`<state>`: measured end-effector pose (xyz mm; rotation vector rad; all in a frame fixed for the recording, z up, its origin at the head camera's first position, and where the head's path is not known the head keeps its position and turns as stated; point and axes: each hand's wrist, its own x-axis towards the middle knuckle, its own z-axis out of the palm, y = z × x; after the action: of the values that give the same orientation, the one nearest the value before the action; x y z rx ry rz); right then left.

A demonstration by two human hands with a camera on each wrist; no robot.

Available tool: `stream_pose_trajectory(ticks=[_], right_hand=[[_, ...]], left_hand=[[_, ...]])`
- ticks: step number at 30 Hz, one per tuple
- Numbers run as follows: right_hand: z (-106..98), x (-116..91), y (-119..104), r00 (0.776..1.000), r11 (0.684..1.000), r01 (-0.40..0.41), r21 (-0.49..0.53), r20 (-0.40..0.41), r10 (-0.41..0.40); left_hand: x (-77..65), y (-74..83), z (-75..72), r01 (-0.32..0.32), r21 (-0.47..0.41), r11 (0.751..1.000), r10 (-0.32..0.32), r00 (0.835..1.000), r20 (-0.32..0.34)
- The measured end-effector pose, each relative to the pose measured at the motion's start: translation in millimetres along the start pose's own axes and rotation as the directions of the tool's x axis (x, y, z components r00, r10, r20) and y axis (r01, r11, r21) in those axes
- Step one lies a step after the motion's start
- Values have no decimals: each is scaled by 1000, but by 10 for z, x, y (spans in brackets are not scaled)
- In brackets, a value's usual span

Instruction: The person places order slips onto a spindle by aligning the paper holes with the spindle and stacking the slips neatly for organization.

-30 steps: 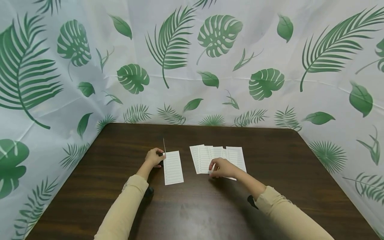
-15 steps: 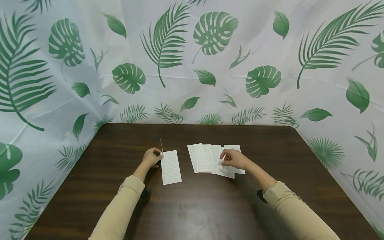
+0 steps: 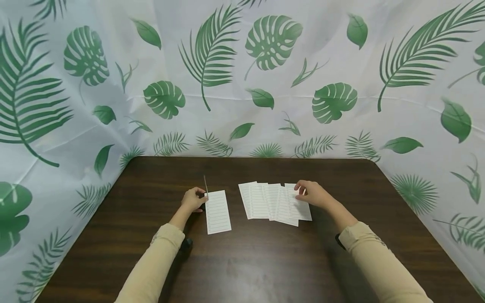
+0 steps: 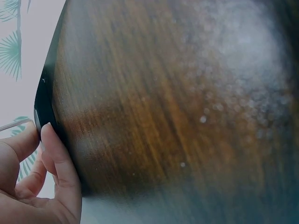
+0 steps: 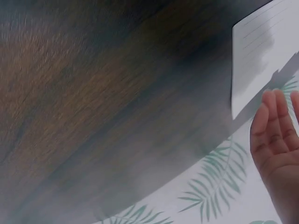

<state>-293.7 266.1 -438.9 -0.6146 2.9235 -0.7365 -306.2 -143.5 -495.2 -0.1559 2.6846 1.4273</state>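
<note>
In the head view, my left hand (image 3: 194,200) is at the upper left edge of a white lined card (image 3: 218,212). Its thumb and fingertips pinch there, and a thin pale strip (image 3: 205,185) stands up from them, perhaps a card seen edge-on. A dark edge (image 4: 45,105) shows at the fingertips in the left wrist view; what it is I cannot tell. Several overlapping lined cards (image 3: 259,202) are fanned out to the right. Over the rightmost card (image 3: 301,210) hovers my right hand (image 3: 312,193), fingers loosely bent, holding nothing; in the right wrist view they look extended.
A dark brown wooden table (image 3: 242,261) bears the cards. White cloth (image 3: 227,113) printed with green leaves hangs behind it and along both sides. Each wrist wears a black band; the right band (image 3: 339,242) sits by the sleeve.
My right hand has moved right along the fanned cards, from the middle ones to the rightmost, uncovering those it had hidden. The left hand has stayed at the single card.
</note>
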Motion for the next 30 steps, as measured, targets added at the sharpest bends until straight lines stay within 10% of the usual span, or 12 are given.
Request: stream_pose_trajectory(ticks=[5, 8, 20, 26, 30], right_hand=[[-15, 45, 119, 997, 996, -50, -75, -57, 46], [-34, 99, 192, 995, 990, -66, -126, -84, 56], [-64, 168, 420, 955, 961, -241, -136, 146, 260], [-53, 127, 399, 956, 959, -252, -132, 121, 268], [-35, 107, 411, 958, 960, -255, -113, 102, 266]], left_hand=[[605, -698, 237, -54, -1, 999, 54, 999, 4], [724, -804, 271, -36, 1, 999, 36, 999, 8], [590, -604, 190, -8, -17, 1000, 9, 1000, 15], [-22, 78, -15, 82, 28, 996, -82, 997, 11], [-225, 267, -67, 71, 38, 997, -71, 997, 16]])
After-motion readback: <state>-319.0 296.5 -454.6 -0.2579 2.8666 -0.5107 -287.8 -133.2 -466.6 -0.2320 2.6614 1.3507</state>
